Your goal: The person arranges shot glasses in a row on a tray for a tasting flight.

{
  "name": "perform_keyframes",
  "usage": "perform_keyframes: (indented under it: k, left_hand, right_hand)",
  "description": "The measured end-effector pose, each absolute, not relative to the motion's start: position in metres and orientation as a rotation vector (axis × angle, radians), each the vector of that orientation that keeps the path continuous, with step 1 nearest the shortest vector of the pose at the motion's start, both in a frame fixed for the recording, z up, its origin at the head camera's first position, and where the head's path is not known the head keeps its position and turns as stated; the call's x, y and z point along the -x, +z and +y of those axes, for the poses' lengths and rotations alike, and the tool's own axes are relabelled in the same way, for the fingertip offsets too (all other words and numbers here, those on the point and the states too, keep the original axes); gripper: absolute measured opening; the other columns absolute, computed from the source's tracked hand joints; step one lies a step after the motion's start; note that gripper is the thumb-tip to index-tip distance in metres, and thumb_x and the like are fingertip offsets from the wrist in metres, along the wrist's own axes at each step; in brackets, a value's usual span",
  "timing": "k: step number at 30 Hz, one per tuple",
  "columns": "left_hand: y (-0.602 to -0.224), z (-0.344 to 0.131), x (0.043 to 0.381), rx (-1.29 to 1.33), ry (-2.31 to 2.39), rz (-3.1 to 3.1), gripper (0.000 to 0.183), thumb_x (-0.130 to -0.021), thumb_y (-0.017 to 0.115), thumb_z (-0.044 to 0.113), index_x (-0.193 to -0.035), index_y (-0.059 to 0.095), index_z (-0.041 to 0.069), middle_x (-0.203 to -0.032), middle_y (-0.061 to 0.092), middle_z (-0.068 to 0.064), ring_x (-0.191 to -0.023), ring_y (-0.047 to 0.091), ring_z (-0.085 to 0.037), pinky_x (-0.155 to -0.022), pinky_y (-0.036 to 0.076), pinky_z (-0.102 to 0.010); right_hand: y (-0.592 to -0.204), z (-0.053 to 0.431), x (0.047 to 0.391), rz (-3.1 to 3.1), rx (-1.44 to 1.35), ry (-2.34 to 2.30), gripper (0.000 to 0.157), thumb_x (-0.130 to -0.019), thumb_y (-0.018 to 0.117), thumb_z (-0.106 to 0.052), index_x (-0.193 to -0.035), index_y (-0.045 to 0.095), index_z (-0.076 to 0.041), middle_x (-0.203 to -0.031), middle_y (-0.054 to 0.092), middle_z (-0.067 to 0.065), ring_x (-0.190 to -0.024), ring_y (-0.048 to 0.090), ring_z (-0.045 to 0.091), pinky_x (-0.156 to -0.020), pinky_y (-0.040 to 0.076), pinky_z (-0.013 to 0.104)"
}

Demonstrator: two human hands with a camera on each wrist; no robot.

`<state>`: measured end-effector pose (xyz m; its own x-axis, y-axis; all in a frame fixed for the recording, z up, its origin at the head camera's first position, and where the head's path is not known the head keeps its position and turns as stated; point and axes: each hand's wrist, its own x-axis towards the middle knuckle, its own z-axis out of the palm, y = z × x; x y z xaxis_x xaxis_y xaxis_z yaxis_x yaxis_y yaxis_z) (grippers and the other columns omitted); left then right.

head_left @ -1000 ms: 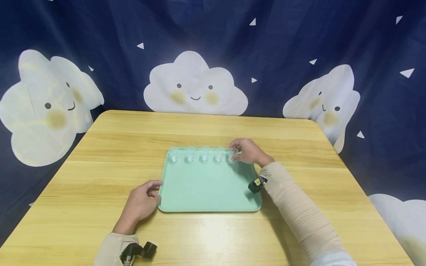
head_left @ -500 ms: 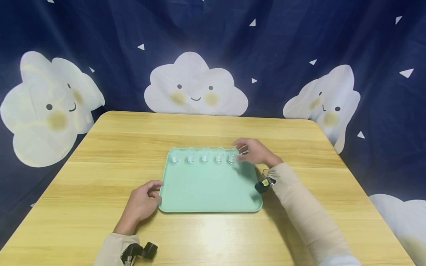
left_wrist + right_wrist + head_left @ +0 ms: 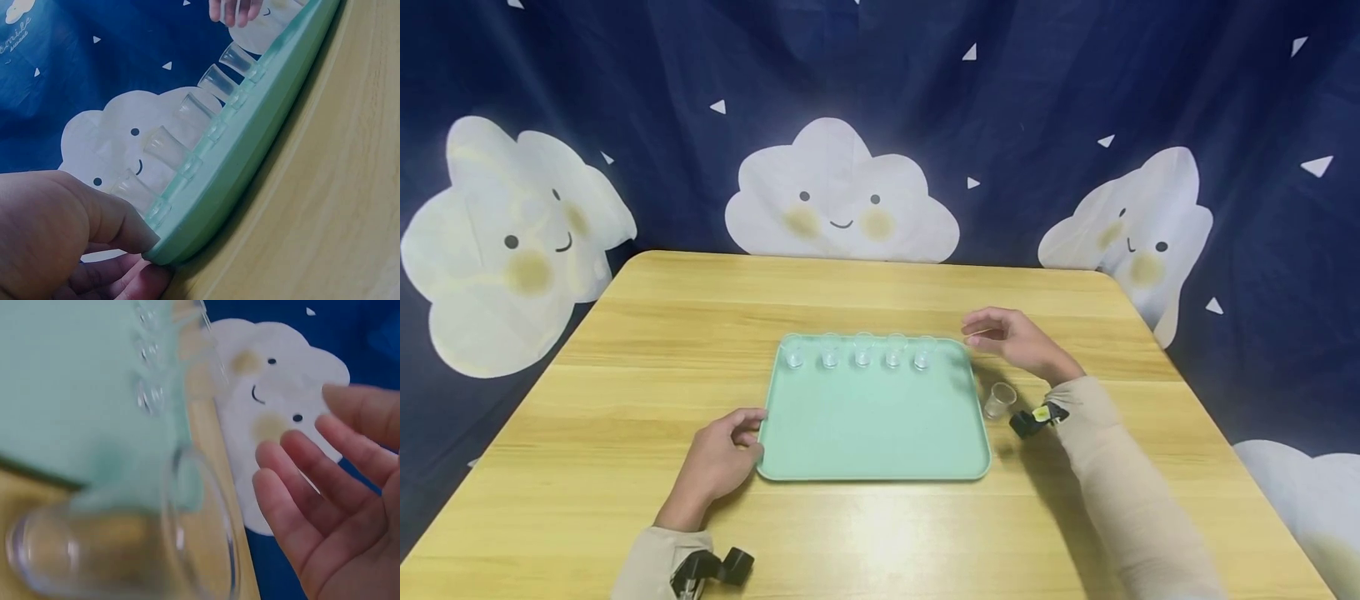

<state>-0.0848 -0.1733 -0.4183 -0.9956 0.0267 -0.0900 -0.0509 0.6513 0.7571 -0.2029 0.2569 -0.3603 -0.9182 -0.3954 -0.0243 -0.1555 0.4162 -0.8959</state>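
Several small clear cups [image 3: 862,353] stand in a row along the far edge of a mint-green tray [image 3: 872,425]. One more clear cup [image 3: 1000,402] stands on the table just right of the tray; it looms large in the right wrist view. My left hand [image 3: 722,454] holds the tray's left edge near the front corner, thumb and fingertips at the rim [image 3: 187,240]. My right hand [image 3: 1018,342] is in the air by the tray's back right corner, fingers spread and holding nothing. In the right wrist view its fingers [image 3: 306,519] are loosely extended, apart from the cup.
The tray lies on a light wooden table [image 3: 865,542]. Behind the table hangs a dark blue curtain [image 3: 880,67] printed with smiling clouds. A small black camera [image 3: 1028,422] is strapped to the right wrist and another [image 3: 718,568] to the left.
My right hand has let go of the rightmost cup in the row and moved right, past the tray's back corner. The loose cup now shows on the table. My left hand stays put.
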Motion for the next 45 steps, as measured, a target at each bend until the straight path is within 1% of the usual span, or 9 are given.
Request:
perform_keyframes:
  k: [4, 10, 16, 23, 25, 28, 31, 37, 45]
  left_hand:
    - [-0.418, -0.174, 0.085, 0.012, 1.28, 2.774, 0.041, -0.082, 0.061, 0.001, -0.123, 0.063, 0.003, -0.111, 0.067, -0.01, -0.09, 0.062, -0.019, -0.078, 0.048, -0.036]
    - [-0.418, -0.174, 0.085, 0.014, 1.28, 2.773, 0.041, -0.082, 0.06, 0.001, -0.123, 0.063, 0.003, -0.111, 0.067, -0.01, -0.09, 0.062, -0.019, -0.078, 0.048, -0.036]
    - [-0.419, -0.174, 0.085, 0.013, 1.28, 2.773, 0.041, -0.082, 0.06, 0.001, -0.123, 0.063, 0.003, -0.111, 0.067, -0.01, -0.09, 0.062, -0.019, -0.077, 0.048, -0.036]
    - [-0.421, -0.174, 0.084, 0.018, 1.279, 2.771, 0.041, -0.082, 0.061, 0.001, -0.122, 0.064, 0.003, -0.11, 0.067, -0.009, -0.09, 0.062, -0.019, -0.078, 0.048, -0.036]
    - [-0.421, -0.174, 0.084, 0.017, 1.282, 2.77, 0.04, -0.082, 0.06, 0.001, -0.122, 0.064, 0.003, -0.11, 0.067, -0.009, -0.09, 0.062, -0.018, -0.078, 0.048, -0.036]
    - [-0.42, -0.174, 0.085, 0.008, 1.287, 2.772, 0.04, -0.082, 0.06, 0.001, -0.122, 0.064, 0.003, -0.111, 0.067, -0.01, -0.09, 0.062, -0.018, -0.079, 0.048, -0.036]
    - [-0.42, -0.174, 0.085, -0.001, 1.287, 2.776, 0.04, -0.082, 0.059, 0.001, -0.122, 0.064, 0.003, -0.111, 0.067, -0.01, -0.09, 0.062, -0.019, -0.079, 0.048, -0.036]
    - [-0.421, -0.173, 0.087, 0.003, 1.279, 2.782, 0.041, -0.082, 0.059, 0.001, -0.122, 0.064, 0.003, -0.11, 0.067, -0.009, -0.09, 0.062, -0.018, -0.078, 0.048, -0.036]
    - [-0.421, -0.173, 0.087, -0.003, 1.266, 2.788, 0.041, -0.082, 0.059, 0.001, -0.122, 0.064, 0.003, -0.111, 0.067, -0.011, -0.089, 0.062, -0.019, -0.078, 0.048, -0.036]
  right_hand:
    - [-0.361, 0.273, 0.198, 2.336, 0.544, -1.495, 0.043, -0.093, 0.064, -0.011, -0.129, 0.051, 0.01, -0.125, 0.055, 0.031, -0.115, 0.054, 0.043, -0.092, 0.049, 0.035]
    - [-0.365, 0.294, 0.192, 2.185, 0.698, -1.378, 0.042, -0.091, 0.061, 0.001, -0.128, 0.048, 0.015, -0.126, 0.053, 0.034, -0.118, 0.051, 0.047, -0.094, 0.047, 0.029]
    - [-0.374, 0.307, 0.188, 2.034, 0.68, -1.327, 0.052, -0.086, 0.067, 0.003, -0.13, 0.043, 0.017, -0.129, 0.05, 0.036, -0.122, 0.047, 0.049, -0.094, 0.047, 0.032]
    - [-0.386, 0.311, 0.182, 1.941, 0.623, -1.337, 0.057, -0.078, 0.071, 0.008, -0.129, 0.047, 0.015, -0.13, 0.052, 0.03, -0.113, 0.058, 0.025, -0.091, 0.049, 0.036]
    - [-0.388, 0.31, 0.182, 1.922, 0.649, -1.338, 0.056, -0.077, 0.072, 0.01, -0.128, 0.048, 0.015, -0.125, 0.056, 0.027, -0.105, 0.06, 0.02, -0.085, 0.052, 0.035]
    - [-0.391, 0.309, 0.183, 1.902, 0.724, -1.334, 0.05, -0.077, 0.071, 0.012, -0.123, 0.051, 0.016, -0.105, 0.06, 0.017, -0.093, 0.059, 0.017, -0.077, 0.052, 0.031]
    - [-0.393, 0.308, 0.183, 1.905, 0.757, -1.327, 0.044, -0.079, 0.069, 0.012, -0.119, 0.053, 0.017, -0.096, 0.06, 0.015, -0.088, 0.059, 0.017, -0.076, 0.052, 0.029]
    - [-0.392, 0.306, 0.182, 1.99, 0.757, -1.264, 0.038, -0.081, 0.07, 0.007, -0.115, 0.056, 0.014, -0.107, 0.063, 0.024, -0.094, 0.061, 0.018, -0.082, 0.05, 0.029]
    - [-0.386, 0.3, 0.187, 2.242, 0.745, -1.249, 0.029, -0.083, 0.071, 0.001, -0.11, 0.061, 0.006, -0.098, 0.062, 0.012, -0.091, 0.057, 0.016, -0.081, 0.048, 0.027]
